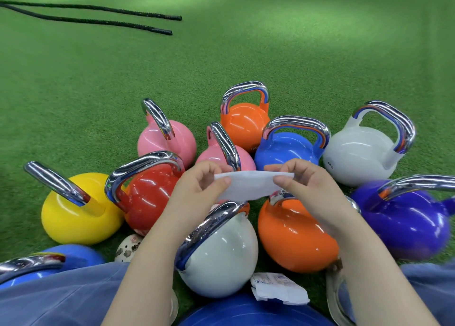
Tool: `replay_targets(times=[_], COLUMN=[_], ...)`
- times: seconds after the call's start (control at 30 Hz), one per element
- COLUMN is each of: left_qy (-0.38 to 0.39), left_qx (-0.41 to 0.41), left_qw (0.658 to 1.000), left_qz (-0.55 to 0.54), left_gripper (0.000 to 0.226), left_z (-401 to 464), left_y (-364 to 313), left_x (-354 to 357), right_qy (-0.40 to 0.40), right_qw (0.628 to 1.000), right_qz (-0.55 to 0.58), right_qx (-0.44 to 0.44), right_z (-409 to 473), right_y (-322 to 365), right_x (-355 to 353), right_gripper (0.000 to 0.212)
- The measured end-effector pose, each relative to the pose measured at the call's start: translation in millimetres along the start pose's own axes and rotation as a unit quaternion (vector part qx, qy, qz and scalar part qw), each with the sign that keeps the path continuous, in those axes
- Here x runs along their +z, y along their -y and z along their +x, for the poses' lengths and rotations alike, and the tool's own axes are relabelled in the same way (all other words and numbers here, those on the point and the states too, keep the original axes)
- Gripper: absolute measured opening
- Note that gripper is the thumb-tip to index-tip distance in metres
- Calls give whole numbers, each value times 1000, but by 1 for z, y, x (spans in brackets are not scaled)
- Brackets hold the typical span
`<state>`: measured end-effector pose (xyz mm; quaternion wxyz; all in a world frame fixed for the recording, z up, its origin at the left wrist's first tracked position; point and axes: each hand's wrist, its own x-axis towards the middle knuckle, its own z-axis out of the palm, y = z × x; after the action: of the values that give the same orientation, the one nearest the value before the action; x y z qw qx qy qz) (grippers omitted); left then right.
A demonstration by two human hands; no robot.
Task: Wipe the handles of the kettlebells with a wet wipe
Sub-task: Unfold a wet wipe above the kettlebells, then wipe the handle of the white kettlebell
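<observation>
Several coloured kettlebells with chrome handles stand on green turf. A white wet wipe (246,185) is stretched flat in the air between my hands. My left hand (199,187) pinches its left edge and my right hand (302,182) pinches its right edge. Directly below the wipe sits a white kettlebell (219,256) with its handle (209,227) slanting up toward my hands. An orange kettlebell (295,237) stands to its right, a red one (147,197) to its left. The hands touch no handle.
A torn wipe packet (278,288) lies on a blue kettlebell (246,313) at the bottom. Yellow (76,214), pink (167,141), purple (406,217) and other bells ring the group. Two black ropes (123,17) lie far left. My blue-clad knees (61,296) flank the cluster.
</observation>
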<state>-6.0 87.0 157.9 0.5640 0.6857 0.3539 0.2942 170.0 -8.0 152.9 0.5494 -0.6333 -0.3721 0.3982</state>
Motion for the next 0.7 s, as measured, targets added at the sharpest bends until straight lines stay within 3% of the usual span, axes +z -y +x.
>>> replay_targets(times=[0.13,0.4,0.53,0.7], left_qy=[40,-27,-12,-16], left_qx=[-116,-222,-228,-169], left_qw=[986,974,974,977], left_qz=[-112,-37,11,126], left_gripper=[26,19,37,32], left_z=[-3,0,-1,-3], left_y=[1,28,30,27], left_x=[4,-1,-17,-41], right_qy=[10,-3,8,78], right_qw=[999,993,988,984], right_qz=[19,17,39,-7], right_qx=[25,118,151,161], right_z=[0,-2,-2,-6], right_y=[-6,-24,-29,-28], right_x=[7,31,38,56], right_gripper=[21,12,7,16])
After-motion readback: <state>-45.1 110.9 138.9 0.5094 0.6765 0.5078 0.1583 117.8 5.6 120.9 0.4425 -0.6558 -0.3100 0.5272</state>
